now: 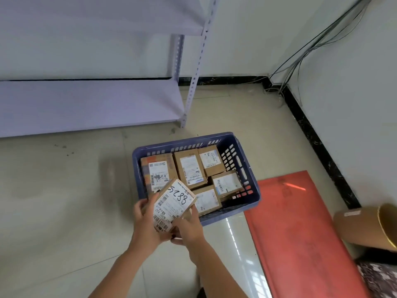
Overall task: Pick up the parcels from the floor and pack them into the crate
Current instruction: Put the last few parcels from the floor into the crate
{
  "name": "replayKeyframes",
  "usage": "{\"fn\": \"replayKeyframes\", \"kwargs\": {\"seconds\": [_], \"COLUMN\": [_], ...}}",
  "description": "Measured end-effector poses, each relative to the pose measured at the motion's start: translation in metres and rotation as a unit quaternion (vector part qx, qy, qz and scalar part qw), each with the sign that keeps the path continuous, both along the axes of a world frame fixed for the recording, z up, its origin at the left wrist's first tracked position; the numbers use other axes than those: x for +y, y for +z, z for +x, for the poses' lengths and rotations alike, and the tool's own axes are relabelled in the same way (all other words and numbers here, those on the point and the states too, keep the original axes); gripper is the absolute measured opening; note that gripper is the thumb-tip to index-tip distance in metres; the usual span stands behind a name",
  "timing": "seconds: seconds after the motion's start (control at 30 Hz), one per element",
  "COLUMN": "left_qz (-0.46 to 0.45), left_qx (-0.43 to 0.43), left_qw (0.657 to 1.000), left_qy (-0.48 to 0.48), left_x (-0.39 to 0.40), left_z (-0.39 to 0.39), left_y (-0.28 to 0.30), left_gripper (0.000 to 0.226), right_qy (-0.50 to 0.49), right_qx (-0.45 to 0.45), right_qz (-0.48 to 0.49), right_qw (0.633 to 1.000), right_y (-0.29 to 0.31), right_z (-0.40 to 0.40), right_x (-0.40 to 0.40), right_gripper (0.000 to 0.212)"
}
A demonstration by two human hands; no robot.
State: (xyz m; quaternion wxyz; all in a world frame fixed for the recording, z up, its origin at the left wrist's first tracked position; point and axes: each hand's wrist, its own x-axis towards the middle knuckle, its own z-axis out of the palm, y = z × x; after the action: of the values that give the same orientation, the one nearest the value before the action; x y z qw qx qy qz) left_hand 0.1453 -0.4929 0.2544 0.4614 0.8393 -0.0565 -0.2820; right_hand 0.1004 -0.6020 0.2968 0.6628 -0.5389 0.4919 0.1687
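Left hand (pixel 144 220) — fingers curled round the left edge and underside of a small cardboard parcel (pixel 173 206), thumb lying along its near left side. Right hand (pixel 189 227) — grips the parcel's lower right corner, fingers wrapped on the right edge. Both forearms enter from the bottom of the view.

Parcel — brown box, tilted, white shipping label facing up with "5288" handwritten in black and barcodes below. It is held above the near left corner of the crate, overlapping its near rim.

Crate (pixel 249 168) — blue plastic, slotted walls, standing on the floor. Contents: five labelled cardboard boxes lying flat. Large box with orange tape (pixel 158 171) at the left; tall box (pixel 190 168) in the middle rear; smaller box (pixel 211 160) at the right rear; box (pixel 226 182) at the right centre; box (pixel 207 201) at the near right, just beside the held parcel.

Floor (pixel 64 201) — pale glossy tiles, a few dark specks.

Red mat (pixel 300 229) — flat on the floor, to the right of the crate, its corner touching the crate's near right side.

Cardboard tube (pixel 361 224) — lying at the right edge, gold-rimmed open end.

Shelving unit (pixel 86 104) — pale metal, perforated uprights, upper left, against the wall.

Cables (pixel 305 52) — bundle running down the wall corner to the black skirting.
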Motion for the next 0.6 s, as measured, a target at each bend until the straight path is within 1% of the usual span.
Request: {"fn": "replayKeyframes", "kwargs": {"seconds": [0.13,0.27,0.33,0.43,0.5,0.57,0.6], "left_qz": [0.074,0.101,0.105,0.133,0.140,0.147,0.152], "left_qx": [-0.018,0.010,0.017,0.030,0.037,0.036,0.036], "left_qw": [0.996,0.992,0.989,0.982,0.977,0.973,0.971], "left_qy": [-0.040,-0.079,-0.099,-0.132,-0.155,-0.175,-0.182], "left_x": [-0.090,-0.141,-0.153,-0.158,-0.157,-0.156,-0.156], "left_z": [-0.011,-0.014,-0.012,-0.004,0.002,0.005,0.005], "left_y": [-0.038,-0.074,-0.087,-0.102,-0.110,-0.118,-0.121], "left_gripper": [0.120,0.117,0.116,0.111,0.112,0.112,0.112], "right_qy": [-0.010,-0.034,-0.052,-0.079,-0.069,-0.053,-0.030], "right_qx": [0.029,0.053,0.071,0.095,0.123,0.141,0.149], "right_qz": [0.037,0.081,0.098,0.127,0.104,0.078,0.058], "right_qw": [0.999,0.995,0.991,0.984,0.985,0.986,0.987], "right_y": [-0.035,-0.071,-0.087,-0.102,-0.110,-0.120,-0.125], "right_z": [-0.016,-0.026,-0.028,-0.025,-0.021,-0.019,-0.020], "right_x": [-0.089,-0.146,-0.163,-0.175,-0.179,-0.182,-0.183], "right_gripper": [0.064,0.047,0.038,0.034,0.032,0.040,0.044]}}
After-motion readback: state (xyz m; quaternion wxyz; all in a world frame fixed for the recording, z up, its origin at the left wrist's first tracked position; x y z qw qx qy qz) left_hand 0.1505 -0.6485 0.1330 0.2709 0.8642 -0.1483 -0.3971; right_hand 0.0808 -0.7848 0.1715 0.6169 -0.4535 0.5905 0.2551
